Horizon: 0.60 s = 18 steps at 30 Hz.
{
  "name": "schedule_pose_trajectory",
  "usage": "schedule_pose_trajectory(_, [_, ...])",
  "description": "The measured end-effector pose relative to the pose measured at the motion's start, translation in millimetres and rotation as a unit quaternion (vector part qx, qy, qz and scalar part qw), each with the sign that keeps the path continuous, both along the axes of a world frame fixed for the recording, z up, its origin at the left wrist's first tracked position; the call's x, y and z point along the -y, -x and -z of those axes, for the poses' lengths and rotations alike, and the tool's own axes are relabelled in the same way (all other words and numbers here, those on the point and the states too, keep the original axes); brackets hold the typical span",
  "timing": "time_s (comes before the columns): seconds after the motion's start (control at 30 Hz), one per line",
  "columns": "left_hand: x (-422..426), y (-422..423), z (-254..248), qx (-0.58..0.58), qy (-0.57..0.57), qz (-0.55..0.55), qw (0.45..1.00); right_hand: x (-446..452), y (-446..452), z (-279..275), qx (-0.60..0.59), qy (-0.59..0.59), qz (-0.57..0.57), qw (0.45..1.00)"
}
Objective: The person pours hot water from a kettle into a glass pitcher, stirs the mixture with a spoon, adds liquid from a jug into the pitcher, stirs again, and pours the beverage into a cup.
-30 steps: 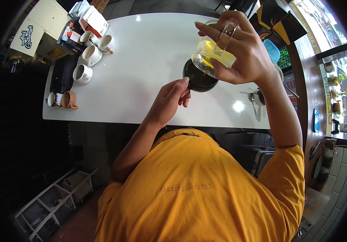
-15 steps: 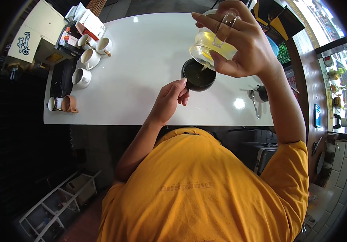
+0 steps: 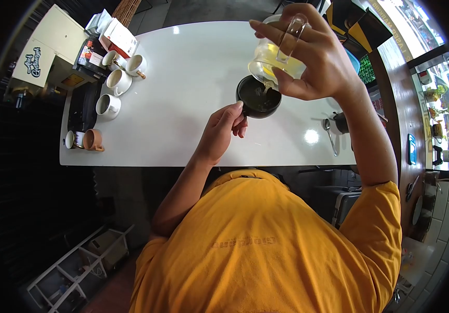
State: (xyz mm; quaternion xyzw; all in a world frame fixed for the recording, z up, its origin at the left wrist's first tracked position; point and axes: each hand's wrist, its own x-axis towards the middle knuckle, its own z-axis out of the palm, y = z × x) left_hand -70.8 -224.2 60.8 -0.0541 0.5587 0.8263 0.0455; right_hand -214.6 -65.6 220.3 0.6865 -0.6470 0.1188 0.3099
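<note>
A black cup (image 3: 258,99) is held by its handle between the thumb and fingers of my left hand (image 3: 224,128). My right hand (image 3: 315,60) grips a clear glass pitcher (image 3: 274,60) by its clear handle, above the right rim of the cup. The pitcher is tilted, with yellowish liquid inside, and its mouth faces down to the cup. A thin stream runs from it into the cup, where dark-looking liquid shows.
On the white table (image 3: 182,94), several mugs stand at the left, among them a white mug (image 3: 108,106) and a brown mug (image 3: 93,140). A spoon (image 3: 330,136) lies at the right beside a dark container (image 3: 341,122). A cream-coloured machine (image 3: 52,47) stands far left.
The pitcher has tipped a little further and a stream now falls from it into the cup. My left hand keeps its hold on the cup; the view has shifted slightly.
</note>
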Motion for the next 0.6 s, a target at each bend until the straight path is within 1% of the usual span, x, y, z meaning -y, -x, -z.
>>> schedule_pose_trajectory(0.13, [-0.4, 3.5, 10.8, 0.007, -0.002, 0.003, 1.0, -1.1, 0.4, -12.6, -0.016, 0.017, 0.011, 1.0])
schedule_pose_trajectory(0.2, [-2.5, 4.7, 12.7, 0.012, -0.004, 0.0, 1.0, -1.5, 9.9, -3.1, 0.005, 0.08, -0.049, 0.996])
schedule_pose_trajectory(0.27, [-4.9, 5.5, 12.8, 0.017, -0.005, -0.005, 1.0, -5.8, 3.0, -3.9, 0.035, 0.012, 0.029, 0.999])
schedule_pose_trajectory(0.3, [-6.5, 5.5, 11.7, 0.013, -0.011, -0.008, 1.0, -5.4, 2.6, 0.0, 0.035, 0.012, 0.027, 0.999])
schedule_pose_trajectory(0.37, [-8.7, 5.8, 10.4, 0.01, -0.017, -0.012, 1.0, -4.9, 2.4, 16.2, 0.008, 0.011, 0.061, 0.998])
schedule_pose_trajectory(0.5, [-9.4, 6.2, 8.5, 0.006, -0.023, -0.009, 1.0, -7.1, 2.9, 32.7, 0.044, -0.019, 0.063, 0.997])
schedule_pose_trajectory(0.6, [-10.0, 7.0, 9.1, 0.005, -0.021, -0.002, 1.0, -8.0, 3.3, 29.8, 0.029, -0.019, 0.068, 0.997])
